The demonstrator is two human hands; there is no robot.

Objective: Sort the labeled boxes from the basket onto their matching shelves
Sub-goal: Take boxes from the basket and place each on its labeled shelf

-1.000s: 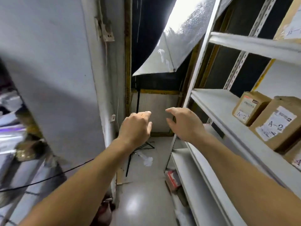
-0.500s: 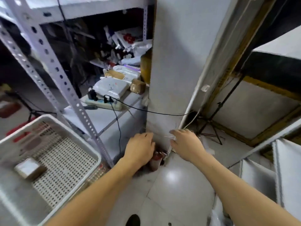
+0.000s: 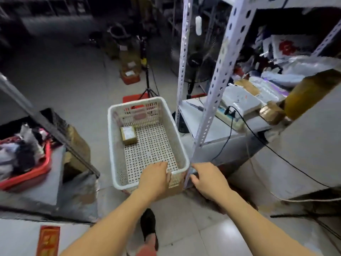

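Note:
A white perforated basket (image 3: 118,145) stands on the floor ahead of me. One small brown cardboard box (image 3: 128,135) with a white label lies in its far left part. My left hand (image 3: 155,179) hovers over the basket's near rim, fingers loosely curled and holding nothing. Just right of the basket's near right corner is my right hand (image 3: 208,179), fingers apart and empty, beside the foot of a white shelf post (image 3: 217,80). The labeled shelves are out of view.
A white metal rack (image 3: 203,130) at right carries a power strip, cables and packages. A red basket of clutter (image 3: 27,174) sits on a low surface at left behind a slanted grey bar. A tripod (image 3: 146,76) and a fan stand beyond the basket. My shoe (image 3: 148,226) is below.
My view has swung left and down, from the shelf with A-2 boxes past a pillar to the basket. Both empty hands have come down to the basket's near rim.

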